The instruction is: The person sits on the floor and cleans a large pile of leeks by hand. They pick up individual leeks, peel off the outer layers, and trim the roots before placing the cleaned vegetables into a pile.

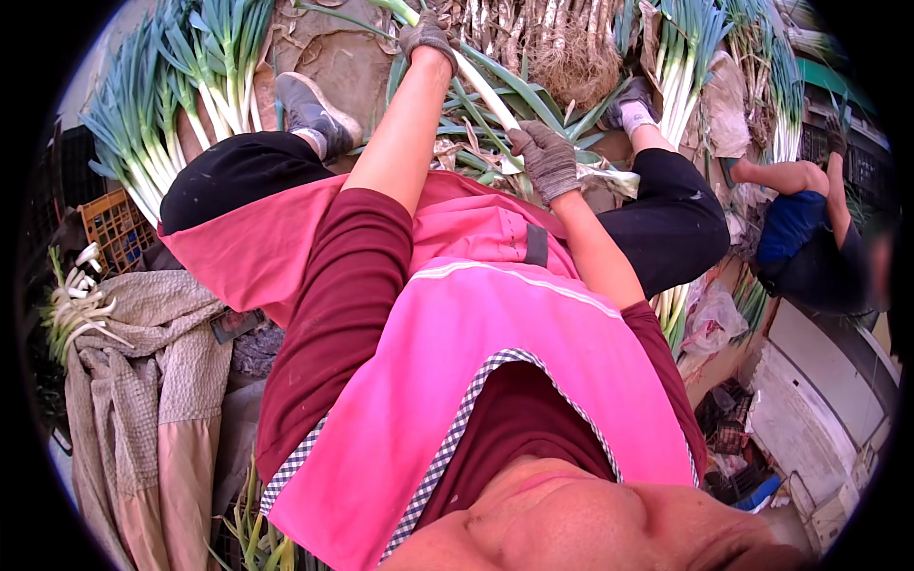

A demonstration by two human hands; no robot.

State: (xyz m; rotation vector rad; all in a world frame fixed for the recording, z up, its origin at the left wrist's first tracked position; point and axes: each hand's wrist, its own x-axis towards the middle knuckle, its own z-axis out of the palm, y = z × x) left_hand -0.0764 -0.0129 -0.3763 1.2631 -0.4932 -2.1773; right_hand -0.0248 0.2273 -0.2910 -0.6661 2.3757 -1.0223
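My left hand (428, 41), in a brown knit glove, is closed around the upper part of a long green onion (485, 87). The stalk slants down to the right, its white lower end at the fingers of my gloved right hand (547, 158), which is closed on that end or on its outer leaf. Loose green leaves and pale peelings (464, 158) lie below the stalk, between my feet. Just beyond is a bundle of unpeeled onions with brown husks and a mass of roots (578, 68).
Green onion bundles with white stems lie at left (161, 143) and right (682, 78). An orange plastic crate (118, 225) and cut onions (75, 303) are at far left, beside draped cloth (153, 371). Another person (800, 221) sits at right, near a plastic bag (714, 321).
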